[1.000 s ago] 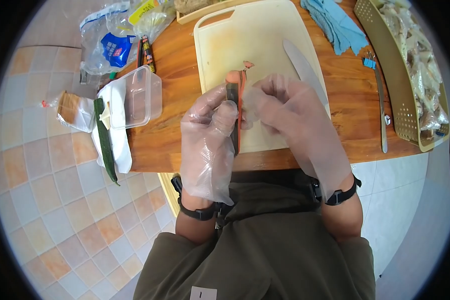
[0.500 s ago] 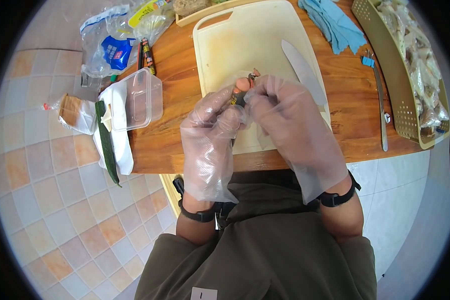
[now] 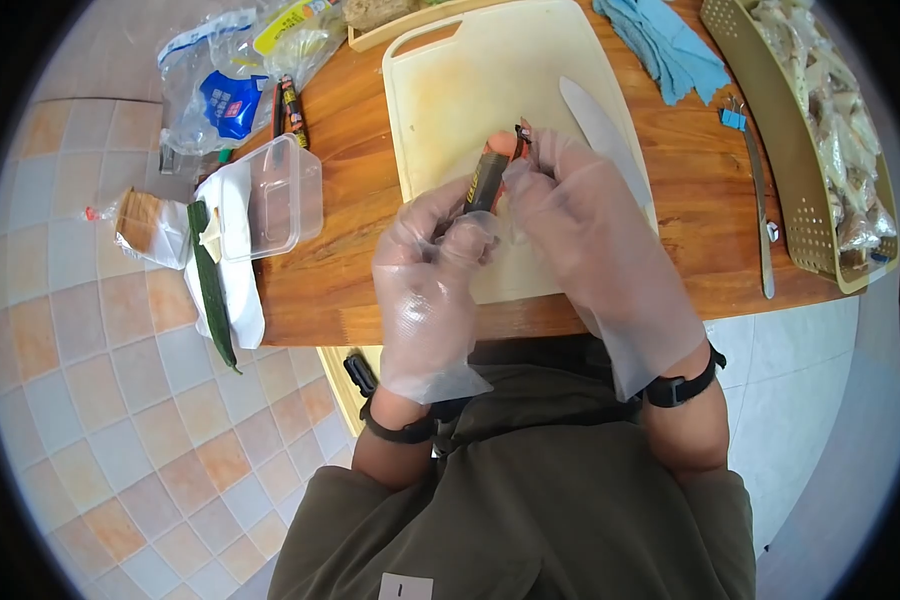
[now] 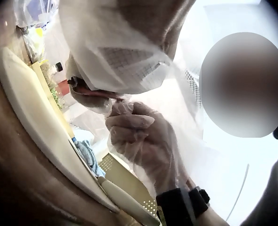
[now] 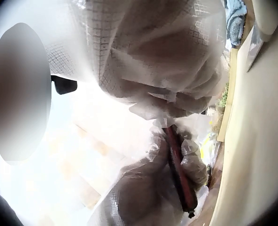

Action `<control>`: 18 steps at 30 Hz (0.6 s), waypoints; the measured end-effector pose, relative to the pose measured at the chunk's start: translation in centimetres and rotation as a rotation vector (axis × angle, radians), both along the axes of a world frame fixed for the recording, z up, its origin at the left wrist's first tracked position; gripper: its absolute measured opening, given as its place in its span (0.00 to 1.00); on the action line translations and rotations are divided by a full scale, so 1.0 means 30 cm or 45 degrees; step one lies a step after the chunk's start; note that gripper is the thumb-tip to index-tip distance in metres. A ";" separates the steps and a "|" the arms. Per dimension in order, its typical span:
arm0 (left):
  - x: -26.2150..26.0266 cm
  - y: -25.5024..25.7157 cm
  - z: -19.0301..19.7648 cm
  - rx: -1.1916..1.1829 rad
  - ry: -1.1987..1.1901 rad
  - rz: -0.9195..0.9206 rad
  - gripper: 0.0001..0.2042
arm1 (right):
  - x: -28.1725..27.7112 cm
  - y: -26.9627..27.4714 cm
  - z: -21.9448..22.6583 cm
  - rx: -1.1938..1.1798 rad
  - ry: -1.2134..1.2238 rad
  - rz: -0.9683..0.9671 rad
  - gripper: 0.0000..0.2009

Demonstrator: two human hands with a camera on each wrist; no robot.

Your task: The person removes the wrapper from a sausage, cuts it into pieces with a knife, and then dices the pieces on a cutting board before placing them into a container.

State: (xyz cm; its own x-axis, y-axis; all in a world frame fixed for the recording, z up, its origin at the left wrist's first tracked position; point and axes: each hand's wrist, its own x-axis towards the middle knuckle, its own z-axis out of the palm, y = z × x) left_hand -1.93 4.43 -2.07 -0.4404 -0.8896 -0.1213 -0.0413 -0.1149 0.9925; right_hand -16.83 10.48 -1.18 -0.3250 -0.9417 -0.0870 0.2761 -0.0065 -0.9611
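Note:
Both hands wear clear plastic gloves above the white cutting board [image 3: 470, 85]. In the head view my left hand [image 3: 425, 290] grips a sausage [image 3: 484, 183] in a dark printed wrapper, its pink top end bare. My right hand [image 3: 600, 235] pinches the torn wrapper end [image 3: 521, 140] beside that bare tip. From the right wrist view, the red and dark length of the sausage [image 5: 180, 172] lies inside the left hand's fingers [image 5: 194, 162]. The left wrist view shows the right hand [image 4: 141, 136] with its fingers bent against the thumb.
A knife [image 3: 602, 118] lies on the board's right side. Beyond are a blue cloth [image 3: 665, 50], a metal utensil [image 3: 760, 215] and a basket [image 3: 805, 170] of packets. Leftward stand a clear plastic box [image 3: 295, 195], a cucumber [image 3: 210, 290], bagged bread [image 3: 142, 225] and more wrapped sausages [image 3: 292, 110].
The right hand has closed in on the sausage's top and pulled the wrapper end up and to the right. The left hand has shifted slightly right, and the sausage now leans rightward.

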 end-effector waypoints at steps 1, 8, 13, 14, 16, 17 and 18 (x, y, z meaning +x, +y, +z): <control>0.003 -0.006 0.005 0.021 0.030 -0.040 0.15 | -0.003 0.001 -0.002 -0.024 -0.078 0.039 0.13; 0.009 -0.015 0.048 0.239 0.259 -0.162 0.20 | -0.019 0.006 0.020 -0.026 -0.133 0.109 0.12; 0.036 -0.038 0.036 0.380 0.385 -0.297 0.23 | -0.045 0.032 0.059 0.122 -0.360 0.241 0.10; 0.038 -0.039 0.035 0.408 0.432 -0.315 0.22 | -0.043 0.030 0.054 0.122 -0.360 0.242 0.10; 0.033 -0.042 0.029 0.418 0.446 -0.315 0.21 | -0.036 0.024 0.035 0.004 -0.468 0.232 0.10; 0.030 -0.043 0.026 0.429 0.459 -0.316 0.20 | -0.033 0.022 0.034 0.004 -0.468 0.233 0.10; 0.025 -0.037 0.021 0.429 0.459 -0.315 0.20 | -0.029 0.019 0.034 0.042 -0.401 0.144 0.12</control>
